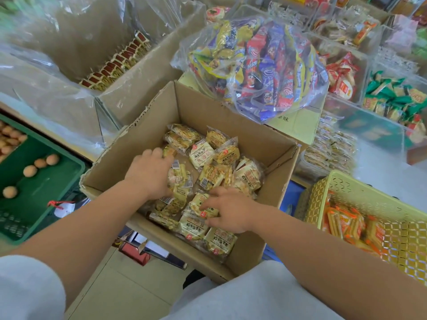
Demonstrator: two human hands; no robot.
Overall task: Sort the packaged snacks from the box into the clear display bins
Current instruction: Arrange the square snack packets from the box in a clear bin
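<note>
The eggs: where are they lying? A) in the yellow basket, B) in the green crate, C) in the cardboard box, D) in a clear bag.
B: the eggs lie loose in the green crate on the left; the cardboard box holds snack packets.

"海玉石头饼" on the snack packets; "味" on the yellow carton behind them
</note>
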